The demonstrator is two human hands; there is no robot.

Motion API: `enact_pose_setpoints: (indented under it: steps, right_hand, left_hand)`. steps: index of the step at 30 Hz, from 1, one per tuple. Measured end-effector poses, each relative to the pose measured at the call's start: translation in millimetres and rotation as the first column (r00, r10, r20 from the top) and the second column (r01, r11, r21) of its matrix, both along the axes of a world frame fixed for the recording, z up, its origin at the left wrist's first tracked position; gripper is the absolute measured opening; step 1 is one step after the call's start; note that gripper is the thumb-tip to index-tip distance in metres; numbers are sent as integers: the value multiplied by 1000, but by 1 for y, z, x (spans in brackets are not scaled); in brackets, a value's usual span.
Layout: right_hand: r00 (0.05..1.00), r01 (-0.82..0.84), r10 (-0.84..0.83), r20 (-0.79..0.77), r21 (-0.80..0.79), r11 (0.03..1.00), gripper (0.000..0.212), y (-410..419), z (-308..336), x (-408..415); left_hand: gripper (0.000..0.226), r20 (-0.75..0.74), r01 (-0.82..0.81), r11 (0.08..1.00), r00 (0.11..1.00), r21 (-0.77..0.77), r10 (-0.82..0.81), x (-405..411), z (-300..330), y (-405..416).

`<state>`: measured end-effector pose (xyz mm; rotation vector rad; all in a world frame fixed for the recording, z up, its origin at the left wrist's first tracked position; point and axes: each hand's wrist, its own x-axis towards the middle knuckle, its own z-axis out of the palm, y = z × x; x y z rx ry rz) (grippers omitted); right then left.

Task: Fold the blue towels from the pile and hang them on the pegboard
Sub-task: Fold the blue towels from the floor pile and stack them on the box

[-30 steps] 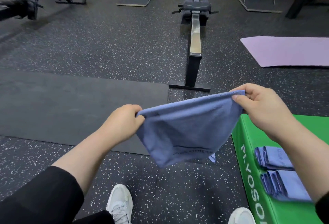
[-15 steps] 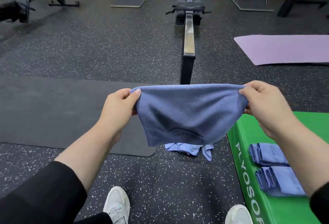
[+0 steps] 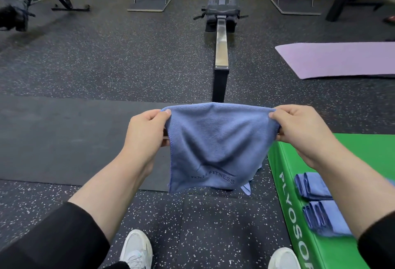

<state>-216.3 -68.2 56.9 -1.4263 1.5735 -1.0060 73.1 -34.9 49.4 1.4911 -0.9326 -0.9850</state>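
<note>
A person's left hand (image 3: 147,132) and right hand (image 3: 299,127) pinch a blue towel's (image 3: 218,147) top corners, holding it spread above the gym floor (image 3: 106,65).

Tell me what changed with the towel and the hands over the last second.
The left hand rose level with the right hand, so the blue towel, slanted down to the left before, now has a level top edge and hangs flat with its printing readable. Both hands kept their pinch on the top corners. The two folded towels stayed on the green box, and the shoes did not step.
</note>
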Motion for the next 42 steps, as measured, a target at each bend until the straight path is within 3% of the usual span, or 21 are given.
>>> enact_pose_setpoints:
  steps: [3, 7, 13, 18, 24, 27, 30, 33, 35, 38, 40, 42]
  right_hand:
    - [1000, 4, -4, 11, 12, 1000, 41, -2, -1, 4]
    - [995, 3, -6, 97, 25, 1000, 32, -1, 1, 14]
    - [952, -100, 61, 300, 114, 988, 23, 14, 3, 55]
    - [887, -186, 81, 454, 191, 964, 26, 23, -3, 94]
    - [825, -196, 50, 563, 203, 959, 29, 18, -3, 109]
    - [806, -194, 37, 590, 205, 959, 42, 15, -3, 111]
    - [788, -206, 30, 615, 218, 954, 50, 13, -7, 113]
    - [750, -227, 13, 661, 238, 944, 39, 15, -5, 117]
    - [760, -200, 2, 649, 231, 952, 37, 13, -6, 112]
    - [879, -151, 50, 475, 177, 973, 20, 6, -10, 99]
    - [958, -158, 123, 258, 122, 980, 16, 2, -9, 90]
    - [980, -197, 192, 57, 95, 976, 19, 1, -5, 82]
  left_hand:
    - [26, -34, -24, 1000, 999, -14, 23, -1, 2, 1]
    - [30, -48, -40, 999, 998, -31, 38, -9, 5, 1]
    - [44, 122, 39, 998, 992, -50, -32, -32, -1, -3]
    - [20, 117, 100, 994, 989, -45, -94, -57, 5, 5]
    - [14, 399, 49, 997, 917, -56, -23, -56, 6, 4]
    - [19, 506, 17, 996, 862, -89, 30, -53, 1, 1]
    - [25, 565, 55, 994, 825, -95, 9, -56, -4, -1]
    - [23, 637, 161, 983, 767, -86, -70, -63, -5, 1]
    - [21, 614, 288, 957, 762, -38, -205, -65, 1, 4]
    - [37, 472, 414, 909, 794, 42, -383, -63, 12, 11]
    - [36, 401, 342, 940, 863, -14, -308, -56, 11, 13]
    - [23, 439, 247, 966, 879, -82, -187, -43, 9, 8]
